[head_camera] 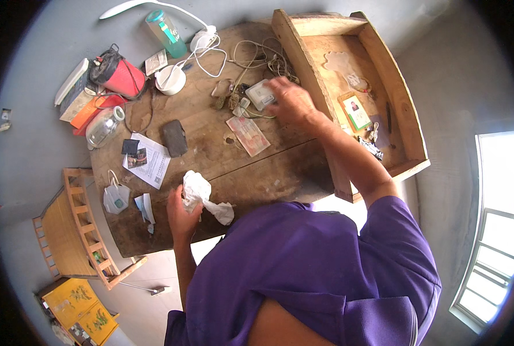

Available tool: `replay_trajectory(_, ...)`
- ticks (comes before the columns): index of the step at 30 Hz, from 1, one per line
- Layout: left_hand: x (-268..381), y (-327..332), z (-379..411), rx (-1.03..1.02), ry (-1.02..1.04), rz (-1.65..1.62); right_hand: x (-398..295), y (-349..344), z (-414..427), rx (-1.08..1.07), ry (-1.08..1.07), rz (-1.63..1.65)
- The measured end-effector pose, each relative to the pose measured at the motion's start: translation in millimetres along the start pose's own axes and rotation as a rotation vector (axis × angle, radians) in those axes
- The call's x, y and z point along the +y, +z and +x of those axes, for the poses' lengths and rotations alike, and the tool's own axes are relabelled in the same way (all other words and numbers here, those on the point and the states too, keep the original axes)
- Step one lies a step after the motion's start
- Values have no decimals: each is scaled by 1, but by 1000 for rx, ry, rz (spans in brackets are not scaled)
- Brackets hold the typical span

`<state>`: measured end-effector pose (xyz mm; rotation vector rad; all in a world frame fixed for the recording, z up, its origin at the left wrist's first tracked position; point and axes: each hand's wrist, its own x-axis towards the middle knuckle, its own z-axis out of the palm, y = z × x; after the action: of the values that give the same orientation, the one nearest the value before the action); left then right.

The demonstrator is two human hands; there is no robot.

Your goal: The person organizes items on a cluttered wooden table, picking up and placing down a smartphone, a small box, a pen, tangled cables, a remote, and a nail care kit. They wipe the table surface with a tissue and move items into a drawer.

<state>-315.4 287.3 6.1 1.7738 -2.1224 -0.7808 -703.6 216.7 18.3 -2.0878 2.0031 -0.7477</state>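
My left hand [184, 218] is closed around a crumpled white tissue [196, 190] at the table's near edge, and a loose end of it trails to the right. Blurred by motion, my right hand [292, 101] reaches over the far right of the wooden table [213, 160]. Its fingers overlap the right edge of a small white plastic case [259, 94]; whether they grip it, I cannot tell. Just below lies a reddish banknote [248, 135]. A small white plug-like piece [241, 107] and a pale cable sit beside the case.
A wooden drawer [412, 116] holding a card holder [355, 111] stands at the right. Tangled cables [278, 62] lie beside it. Farther left are a dark phone-like case [175, 138], a printed sheet [151, 162], a glass jar [105, 127], a bottle [166, 34] and a face mask [117, 199].
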Motion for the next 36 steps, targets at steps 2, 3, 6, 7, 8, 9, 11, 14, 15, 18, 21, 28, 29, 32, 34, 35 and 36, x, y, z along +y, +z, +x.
replay_trajectory(2,4,-5,1,8,7,-24,3,-25,11,118,110,-104)
replay_trajectory(3,10,-8,3,-3,26,-35,10,-33,15,201,159,-128)
replay_trajectory(6,31,-4,18,-22,126,-32,40,-32,28,99,264,-78)
replay_trajectory(7,40,3,26,-20,192,-11,42,-25,31,33,259,-124)
replay_trajectory(8,50,10,33,-18,256,11,39,-13,38,-34,253,-170)
replay_trajectory(9,64,15,39,4,361,45,30,0,46,-105,236,-205)
replay_trajectory(11,86,35,56,8,525,69,23,7,54,-202,363,-192)
replay_trajectory(14,117,62,82,-48,666,140,77,53,55,-94,499,-227)
replay_trajectory(15,122,65,86,-64,672,157,71,54,59,-126,514,-205)
replay_trajectory(18,124,64,92,-70,647,115,57,58,59,-111,546,-124)
replay_trajectory(21,126,60,97,-99,598,92,62,53,50,-15,477,0)
replay_trajectory(28,140,45,108,95,623,13,-56,-6,6,139,164,458)
replay_trajectory(29,144,44,108,119,655,-3,-71,-13,-4,140,132,500)
replay_trajectory(32,148,32,108,-196,457,-433,-96,-38,-20,45,127,585)
replay_trajectory(34,149,17,113,-297,407,-678,-92,-56,-20,-34,132,597)
replay_trajectory(35,150,1,109,-220,497,-616,-83,-62,-19,-63,122,613)
replay_trajectory(36,148,-18,111,-255,503,-569,-75,-68,-19,-71,81,598)
